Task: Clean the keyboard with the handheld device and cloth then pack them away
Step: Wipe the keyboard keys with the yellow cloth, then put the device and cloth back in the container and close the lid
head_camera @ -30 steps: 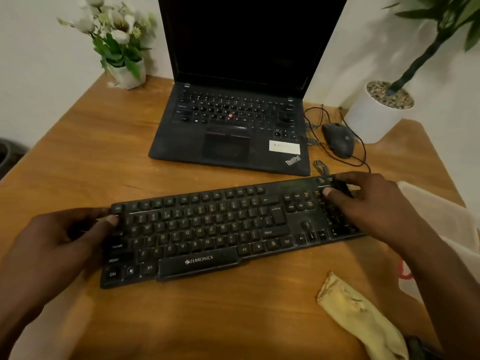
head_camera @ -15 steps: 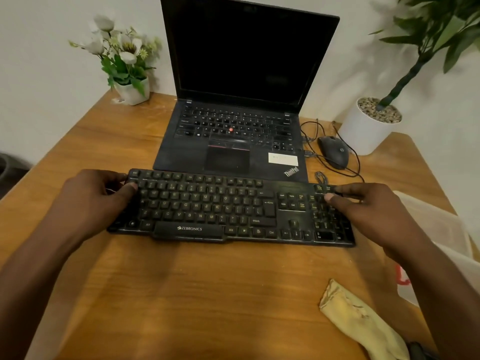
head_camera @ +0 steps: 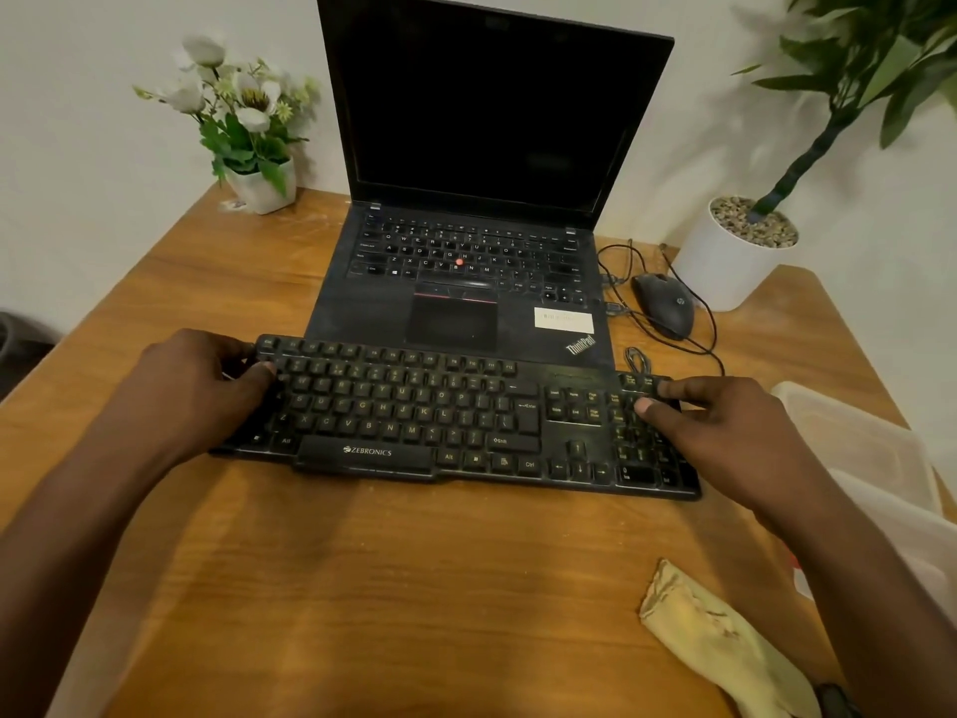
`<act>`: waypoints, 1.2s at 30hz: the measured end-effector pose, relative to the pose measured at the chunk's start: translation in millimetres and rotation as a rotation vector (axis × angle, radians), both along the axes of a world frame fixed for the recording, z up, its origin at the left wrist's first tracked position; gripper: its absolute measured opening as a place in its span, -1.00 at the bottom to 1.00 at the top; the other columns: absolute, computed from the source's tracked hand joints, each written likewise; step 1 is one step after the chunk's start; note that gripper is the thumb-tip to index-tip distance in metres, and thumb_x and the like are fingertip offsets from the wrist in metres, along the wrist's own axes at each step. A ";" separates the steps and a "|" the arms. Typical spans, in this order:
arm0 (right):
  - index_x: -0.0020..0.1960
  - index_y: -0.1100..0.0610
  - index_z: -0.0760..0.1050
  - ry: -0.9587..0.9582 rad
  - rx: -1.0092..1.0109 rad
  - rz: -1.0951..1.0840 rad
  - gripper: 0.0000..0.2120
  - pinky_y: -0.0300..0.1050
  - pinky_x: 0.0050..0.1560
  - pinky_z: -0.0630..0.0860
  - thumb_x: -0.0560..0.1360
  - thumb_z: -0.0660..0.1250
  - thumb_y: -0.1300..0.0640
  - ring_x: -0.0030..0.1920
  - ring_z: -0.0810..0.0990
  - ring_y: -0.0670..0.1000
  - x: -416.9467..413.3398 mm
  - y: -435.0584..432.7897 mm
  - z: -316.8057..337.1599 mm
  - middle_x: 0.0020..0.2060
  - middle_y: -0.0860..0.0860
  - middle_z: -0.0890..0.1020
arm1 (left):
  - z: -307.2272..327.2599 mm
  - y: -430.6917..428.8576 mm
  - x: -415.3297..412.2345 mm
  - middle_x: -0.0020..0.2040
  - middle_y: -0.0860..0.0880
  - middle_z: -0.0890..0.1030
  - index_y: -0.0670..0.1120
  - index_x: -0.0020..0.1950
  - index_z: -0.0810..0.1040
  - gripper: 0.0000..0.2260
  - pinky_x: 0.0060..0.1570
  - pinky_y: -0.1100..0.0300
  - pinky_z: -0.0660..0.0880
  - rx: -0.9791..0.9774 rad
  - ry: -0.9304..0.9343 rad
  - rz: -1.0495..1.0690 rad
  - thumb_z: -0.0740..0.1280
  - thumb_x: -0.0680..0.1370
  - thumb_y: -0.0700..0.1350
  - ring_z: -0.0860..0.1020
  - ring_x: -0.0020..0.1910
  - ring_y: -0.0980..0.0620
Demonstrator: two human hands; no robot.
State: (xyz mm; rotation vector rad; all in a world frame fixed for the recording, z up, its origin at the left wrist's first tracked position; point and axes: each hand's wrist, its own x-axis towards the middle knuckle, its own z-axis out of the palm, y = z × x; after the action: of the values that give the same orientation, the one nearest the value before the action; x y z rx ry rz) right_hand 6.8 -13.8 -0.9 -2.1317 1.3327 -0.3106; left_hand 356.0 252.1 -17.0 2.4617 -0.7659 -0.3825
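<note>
Wooden worktop (head_camera: pixel 362 588) carries everything. Open laptop (head_camera: pixel 466 303) at the far edge, screen dark, "ThinkPad" badge on the palm rest beside a white sticker whose print is too small to read. Black keyboard (head_camera: pixel 440 422) lies flat just in front of the laptop, back edge overlapping the palm rest; spacebar reads "ZEBRONICS", key legends yellowish. Left hand (head_camera: pixel 191 391) wraps the keyboard's left end, thumb on top of the keys, fingers curled round the edge: grip closed on it. Right hand (head_camera: pixel 725 432) holds the right end likewise, thumb on the number pad, index finger along the top edge. Yellow cloth (head_camera: pixel 725 645) lies crumpled near the front right corner, well apart from the keyboard. A dark object at the bottom right edge, possibly the handheld device, is mostly cut off
</note>
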 end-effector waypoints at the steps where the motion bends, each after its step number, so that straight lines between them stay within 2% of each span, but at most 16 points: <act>1: 0.38 0.10 0.61 0.009 -0.003 0.002 -0.49 -0.07 -0.01 0.58 0.54 0.46 -0.17 0.06 0.70 0.05 0.2 0.8 -1.1 0.15 0.08 0.73 | 0.4 -0.1 -0.3 -0.08 -0.18 0.69 -0.17 0.34 0.63 -0.68 -0.20 0.05 0.60 0.012 -0.008 0.000 0.37 0.66 -0.05 0.66 -0.21 -0.07; 5: 0.41 0.07 0.58 0.033 -0.007 0.010 -0.48 -0.02 0.05 0.63 0.55 0.46 -0.17 0.06 0.71 0.07 0.5 0.4 -1.0 0.08 0.10 0.75 | 1.9 -2.6 -7.0 0.00 -0.22 0.66 -0.21 0.35 0.61 -0.63 -0.24 0.10 0.52 0.073 -0.100 -0.016 0.38 0.63 -0.03 0.61 -0.16 -0.08; 9: 0.45 0.04 0.55 0.006 -0.006 0.022 -0.46 0.00 0.10 0.64 0.55 0.46 -0.16 0.07 0.72 0.05 -3.4 3.1 7.5 0.09 0.09 0.74 | 11.2 -12.2 -38.8 0.26 -0.26 0.54 -0.24 0.45 0.53 -0.53 0.06 -0.10 0.54 0.000 -0.302 -0.079 0.40 0.61 -0.02 0.56 0.11 -0.26; 11: 0.44 0.04 0.56 -0.015 -0.048 0.038 -0.47 -0.03 0.09 0.63 0.55 0.46 -0.16 0.13 0.70 0.05 -6.2 9.5 14.4 0.14 0.08 0.73 | 20.2 -17.7 -59.9 0.23 -0.18 0.56 -0.19 0.43 0.55 -0.55 0.01 -0.04 0.54 -0.102 -0.297 -0.133 0.38 0.61 0.01 0.57 0.09 -0.17; 14: 0.40 0.02 0.59 -0.081 -0.068 0.061 -0.54 -0.31 -0.10 0.50 0.56 0.47 -0.12 0.19 0.67 -0.04 -15.6 26.2 26.7 0.18 -0.02 0.70 | 33.7 -25.5 -97.6 0.17 -0.06 0.59 -0.13 0.42 0.56 -0.57 0.02 0.00 0.56 -0.251 -0.224 -0.191 0.38 0.61 0.06 0.57 0.07 -0.03; 20: 0.37 -0.06 0.62 -0.132 -0.044 0.106 -0.56 -0.37 -0.03 0.49 0.53 0.50 -0.14 0.11 0.63 -0.26 -50.5 67.2 37.3 0.16 -0.20 0.69 | 49.4 -37.5 -168.6 0.02 0.16 0.51 -0.04 0.37 0.58 -0.62 0.03 0.07 0.56 -0.375 -0.136 -0.316 0.37 0.61 0.08 0.53 0.00 0.19; 22: 0.39 -0.09 0.60 -0.093 -0.059 0.141 -0.55 -0.31 0.03 0.55 0.53 0.49 -0.14 0.10 0.63 -0.27 -67.2 80.1 36.3 0.16 -0.23 0.67 | 48.3 -39.5 -186.2 0.03 0.14 0.54 -0.04 0.34 0.60 -0.64 0.03 0.08 0.58 -0.391 -0.126 -0.364 0.37 0.61 0.09 0.54 -0.01 0.18; 24: 0.41 -0.12 0.57 -0.004 -0.077 0.147 -0.54 -0.17 0.10 0.61 0.53 0.49 -0.14 0.05 0.64 -0.21 -84.6 91.3 35.8 0.16 -0.17 0.68 | 45.0 -41.3 -203.5 0.06 0.11 0.56 -0.04 0.34 0.60 -0.66 -0.01 0.17 0.56 -0.396 -0.118 -0.404 0.37 0.62 0.07 0.55 -0.01 0.18; 27: 0.46 -0.11 0.53 0.164 -0.119 0.136 -0.49 -0.19 0.04 0.52 0.54 0.48 -0.15 0.00 0.59 -0.17 -107.8 101.5 33.4 0.18 -0.09 0.68 | 36.2 -44.8 -228.4 0.09 0.12 0.57 -0.02 0.34 0.60 -0.67 0.06 0.15 0.58 -0.380 -0.093 -0.484 0.37 0.62 0.07 0.55 0.03 0.21; 32: 0.53 -0.11 0.45 0.338 -0.154 0.124 -0.42 -0.07 0.19 0.57 0.55 0.44 -0.19 0.25 0.61 0.01 -133.6 110.6 24.5 0.33 -0.02 0.62 | 12.9 -55.1 -264.1 0.15 0.19 0.48 0.07 0.42 0.54 -0.65 -0.08 0.39 0.45 -0.299 -0.038 -0.637 0.36 0.64 0.07 0.47 -0.01 0.34; 34: 0.51 -0.13 0.47 0.411 -0.154 0.116 -0.40 -0.03 0.17 0.60 0.51 0.43 -0.26 0.22 0.62 0.02 -140.9 111.1 19.1 0.30 -0.01 0.63 | 3.6 -61.3 -274.4 0.21 0.18 0.50 0.08 0.43 0.54 -0.65 -0.09 0.42 0.43 -0.278 -0.016 -0.702 0.36 0.64 0.06 0.50 -0.01 0.31; 36: 0.43 -0.12 0.53 0.463 -0.144 0.126 -0.43 0.00 0.09 0.64 0.48 0.44 -0.29 0.11 0.64 0.01 -144.9 111.1 13.4 0.19 -0.01 0.66 | -5.9 -67.9 -281.3 0.26 0.18 0.52 0.08 0.45 0.53 -0.64 -0.08 0.44 0.43 -0.261 0.007 -0.776 0.36 0.65 0.04 0.52 0.03 0.25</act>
State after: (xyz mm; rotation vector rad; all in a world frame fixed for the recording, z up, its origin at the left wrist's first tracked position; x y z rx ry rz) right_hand -138.1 97.3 12.4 -2.4975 1.4462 0.1566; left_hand 74.7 184.2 -22.9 1.8387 -1.6428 -0.5201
